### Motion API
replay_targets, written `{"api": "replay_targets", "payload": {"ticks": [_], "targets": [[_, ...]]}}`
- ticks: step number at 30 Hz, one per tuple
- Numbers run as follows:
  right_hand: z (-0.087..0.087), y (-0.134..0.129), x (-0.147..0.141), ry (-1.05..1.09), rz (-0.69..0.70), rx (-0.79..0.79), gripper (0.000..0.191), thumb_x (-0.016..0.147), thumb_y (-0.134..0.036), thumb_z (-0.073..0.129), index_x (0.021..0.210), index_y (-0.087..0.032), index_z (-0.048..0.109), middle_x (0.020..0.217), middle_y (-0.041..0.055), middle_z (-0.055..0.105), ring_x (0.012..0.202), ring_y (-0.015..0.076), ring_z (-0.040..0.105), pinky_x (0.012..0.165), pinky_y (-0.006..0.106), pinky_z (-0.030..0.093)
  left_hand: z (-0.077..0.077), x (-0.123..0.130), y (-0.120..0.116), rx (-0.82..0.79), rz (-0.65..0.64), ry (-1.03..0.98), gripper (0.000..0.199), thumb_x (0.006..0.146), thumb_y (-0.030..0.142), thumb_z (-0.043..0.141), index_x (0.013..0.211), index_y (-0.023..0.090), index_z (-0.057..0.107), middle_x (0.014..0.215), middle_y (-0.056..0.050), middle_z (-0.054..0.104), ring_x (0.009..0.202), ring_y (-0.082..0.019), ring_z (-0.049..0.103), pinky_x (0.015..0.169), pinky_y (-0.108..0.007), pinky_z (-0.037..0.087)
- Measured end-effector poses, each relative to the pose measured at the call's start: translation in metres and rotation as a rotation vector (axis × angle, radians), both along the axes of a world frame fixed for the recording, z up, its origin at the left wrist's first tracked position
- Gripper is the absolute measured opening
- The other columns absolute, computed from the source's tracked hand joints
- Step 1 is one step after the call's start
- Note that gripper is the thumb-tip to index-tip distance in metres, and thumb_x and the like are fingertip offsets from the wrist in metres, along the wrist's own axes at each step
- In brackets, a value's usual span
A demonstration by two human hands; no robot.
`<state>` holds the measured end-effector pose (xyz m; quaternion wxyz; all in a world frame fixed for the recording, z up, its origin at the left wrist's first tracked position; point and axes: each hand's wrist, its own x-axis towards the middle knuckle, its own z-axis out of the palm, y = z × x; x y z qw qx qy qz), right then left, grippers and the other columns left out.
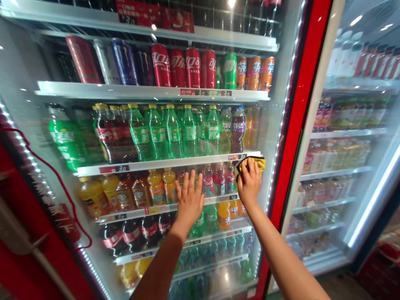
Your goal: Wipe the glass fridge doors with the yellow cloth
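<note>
My right hand (250, 183) presses a yellow cloth with a dark edge (258, 163) against the glass door of a drinks fridge, near the right end of a shelf edge. My left hand (190, 200) lies flat on the same glass with its fingers spread, and nothing is in it. Behind the glass, green soda bottles (174, 133) line the shelf above my hands. Juice bottles (155, 187) stand on the shelf level with my left hand. Part of the cloth is hidden under my right fingers.
The red door frame (295, 158) runs down the right of the glass. Beyond it stands a second lit fridge (337, 171) with bottles. Soda cans (193, 68) fill an upper shelf. A red cord (67, 189) hangs at the left, near the lit side strip.
</note>
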<state>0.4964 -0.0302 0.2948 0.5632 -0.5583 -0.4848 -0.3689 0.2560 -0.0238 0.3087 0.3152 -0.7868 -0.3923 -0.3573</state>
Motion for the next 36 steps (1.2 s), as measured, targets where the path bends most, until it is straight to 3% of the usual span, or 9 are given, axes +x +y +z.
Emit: {"api": "replay_targets", "payload": {"ticks": [4, 7, 11, 19, 21, 24, 28, 32, 36], "targets": [[-0.003, -0.006, -0.026, -0.233, 0.084, -0.132, 0.061, 0.095, -0.014, 0.048, 0.154, -0.026, 0.043, 0.158, 0.0094, 0.048, 0.155, 0.0307, 0.026, 0.118, 0.061, 0.033, 0.0, 0.011, -0.002, -0.004, 0.002, 0.003, 0.084, 0.094, 0.029, 0.061, 0.164, 0.022, 0.016, 0.17, -0.014, 0.018, 0.158, -0.033, 0.011, 0.127, -0.064, 0.008], [0.027, -0.006, -0.026, -0.404, 0.154, -0.192, 0.056, 0.096, -0.015, 0.049, 0.15, -0.031, 0.048, 0.158, 0.0034, 0.049, 0.154, 0.0263, 0.028, 0.122, 0.057, 0.026, 0.003, 0.021, -0.002, -0.005, -0.001, 0.008, 0.083, 0.093, 0.029, 0.063, 0.163, 0.021, 0.018, 0.17, -0.015, 0.019, 0.158, -0.034, 0.011, 0.126, -0.066, 0.007], [0.055, 0.0, 0.005, -0.297, 0.135, -0.097, 0.057, 0.095, -0.016, 0.051, 0.15, -0.032, 0.05, 0.158, 0.0032, 0.048, 0.153, 0.0268, 0.03, 0.121, 0.055, 0.03, 0.002, 0.032, -0.002, -0.007, -0.002, -0.008, 0.083, 0.094, 0.031, 0.062, 0.164, 0.023, 0.017, 0.17, -0.014, 0.017, 0.158, -0.035, 0.009, 0.126, -0.067, 0.007], [-0.021, -0.007, 0.009, -0.05, 0.034, -0.062, 0.062, 0.094, -0.015, 0.047, 0.155, -0.027, 0.042, 0.158, 0.0108, 0.048, 0.153, 0.0338, 0.029, 0.114, 0.062, 0.035, -0.011, 0.041, -0.006, -0.02, 0.009, -0.035, 0.087, 0.093, 0.031, 0.062, 0.164, 0.023, 0.013, 0.17, -0.014, 0.015, 0.158, -0.034, 0.01, 0.126, -0.066, 0.009], [-0.02, -0.01, 0.0, -0.182, 0.076, -0.136, 0.062, 0.094, -0.012, 0.046, 0.154, -0.026, 0.044, 0.157, 0.0087, 0.049, 0.154, 0.032, 0.027, 0.116, 0.06, 0.033, -0.013, 0.045, -0.007, -0.004, 0.014, -0.042, 0.088, 0.094, 0.03, 0.062, 0.164, 0.021, 0.009, 0.17, -0.016, 0.015, 0.158, -0.035, 0.012, 0.126, -0.067, 0.01], [0.008, -0.011, 0.004, -0.357, 0.155, -0.196, 0.058, 0.095, -0.013, 0.047, 0.15, -0.03, 0.049, 0.157, 0.0041, 0.051, 0.153, 0.0279, 0.029, 0.121, 0.058, 0.027, -0.014, 0.053, -0.006, 0.027, 0.024, -0.06, 0.093, 0.094, 0.03, 0.061, 0.164, 0.016, 0.001, 0.169, -0.02, 0.015, 0.158, -0.036, 0.011, 0.125, -0.067, 0.012], [0.04, -0.004, 0.039, -0.256, 0.163, -0.108, 0.052, 0.095, -0.019, 0.051, 0.146, -0.031, 0.054, 0.156, 0.0043, 0.051, 0.151, 0.0285, 0.034, 0.119, 0.056, 0.032, -0.012, 0.069, -0.002, 0.06, 0.012, -0.076, 0.094, 0.096, 0.032, 0.059, 0.164, 0.013, -0.003, 0.168, -0.021, 0.019, 0.158, -0.035, 0.009, 0.126, -0.066, 0.007], [0.012, 0.0, 0.063, -0.034, 0.102, 0.015, 0.056, 0.095, -0.017, 0.048, 0.15, -0.031, 0.049, 0.158, 0.0064, 0.048, 0.152, 0.0305, 0.032, 0.116, 0.059, 0.036, -0.011, 0.082, 0.0, 0.058, -0.002, -0.076, 0.084, 0.096, 0.031, 0.058, 0.164, 0.02, 0.01, 0.169, -0.017, 0.019, 0.158, -0.036, 0.01, 0.124, -0.07, 0.001], [-0.03, -0.006, 0.052, 0.014, 0.088, 0.004, 0.066, 0.094, -0.013, 0.046, 0.157, -0.03, 0.038, 0.163, 0.0082, 0.041, 0.156, 0.0324, 0.024, 0.116, 0.063, 0.036, -0.012, 0.09, 0.001, 0.058, -0.028, -0.072, 0.085, 0.096, 0.028, 0.058, 0.164, 0.02, 0.009, 0.169, -0.016, 0.02, 0.158, -0.035, 0.012, 0.125, -0.068, 0.004]]}}
